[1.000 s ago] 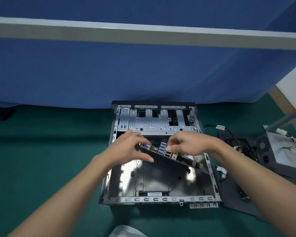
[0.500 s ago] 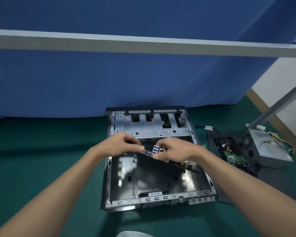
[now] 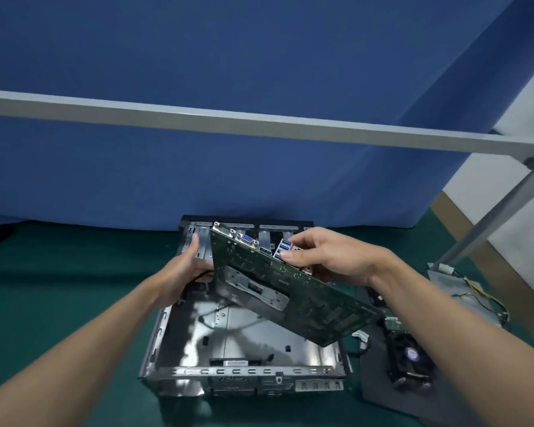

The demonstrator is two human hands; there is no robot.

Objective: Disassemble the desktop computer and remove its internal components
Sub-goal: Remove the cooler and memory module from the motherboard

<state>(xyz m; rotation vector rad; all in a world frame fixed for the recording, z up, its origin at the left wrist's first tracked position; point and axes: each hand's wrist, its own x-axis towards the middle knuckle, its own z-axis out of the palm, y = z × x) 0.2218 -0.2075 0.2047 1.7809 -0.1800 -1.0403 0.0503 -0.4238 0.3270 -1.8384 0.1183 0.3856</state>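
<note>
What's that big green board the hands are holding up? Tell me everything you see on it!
It is a flat green circuit board, tilted and held above the open metal case. We see its underside, with a silvery metal plate in the middle. Along its top edge sit a blue monitor socket and blue USB sockets. The left hand grips its left edge; the right hand pinches the socket edge.

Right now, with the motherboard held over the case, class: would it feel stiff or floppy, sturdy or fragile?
Probably stiff: the motherboard looks unbent though the left hand and right hand hold only its upper end. Likely fragile: its underside shows fine exposed circuitry.
</note>
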